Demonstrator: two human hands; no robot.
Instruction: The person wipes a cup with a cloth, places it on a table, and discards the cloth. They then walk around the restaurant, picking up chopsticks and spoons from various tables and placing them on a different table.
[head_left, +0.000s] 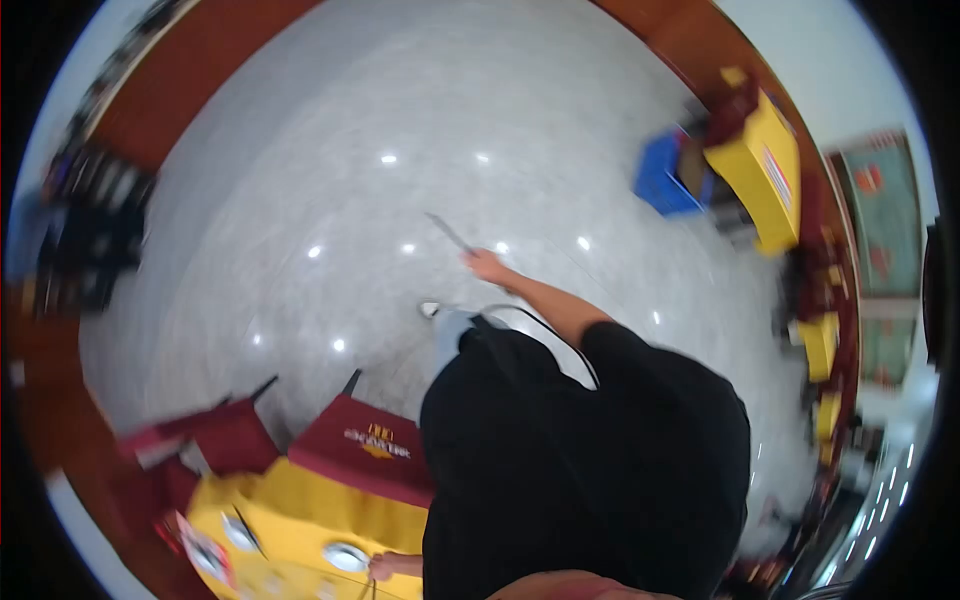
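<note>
Stretched forward over the floor, my right hand [485, 265] is closed around one end of a long, thin grey thing [446, 230]. It looks like a blade, but blur hides its exact kind. At the lower left, my left hand [381, 567] is beside the yellow-covered table [300, 487], its fingers closed. A thin, cord-like thing hangs from it, too blurred to name. Near that hand a round white plate [346, 556] rests on the yellow cloth. Another white plate [239, 532] lies farther left with a dark thin thing across it.
Dark red chairs [350, 445] with printed backs stand against the table. A blue crate [665, 175] is at the upper right beside another yellow-covered table [765, 170]. Shiny grey floor [400, 100] stretches ahead. Dark stacked things [90, 225] line the left wall.
</note>
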